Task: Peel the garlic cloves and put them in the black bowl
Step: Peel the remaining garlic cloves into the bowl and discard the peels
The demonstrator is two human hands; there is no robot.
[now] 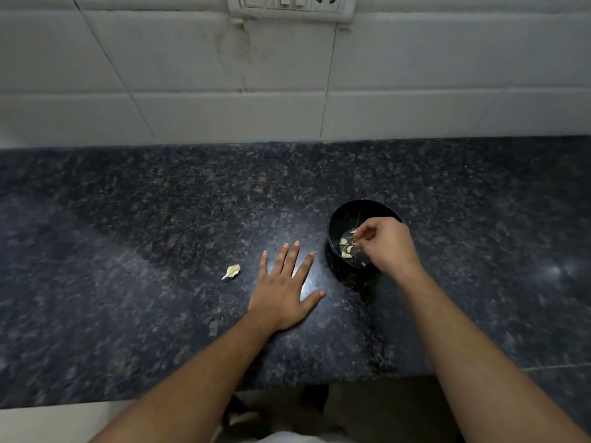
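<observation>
Lying left of both hands (335, 266), garlic skin (232, 271) litters countertop (128, 251).

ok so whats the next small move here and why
Probably draw the right hand back out of the black bowl and reach the left hand for the garlic piece beside it. The right hand's fingers are curled over the bowl, where several peeled cloves already lie; whether it holds one is unclear. The left hand lies flat on the counter.

A dark speckled stone counter (160, 203) is carrying a black bowl (335, 225), what is possibly a garlic scrap (232, 271), and a flat left hand (284, 289).
</observation>
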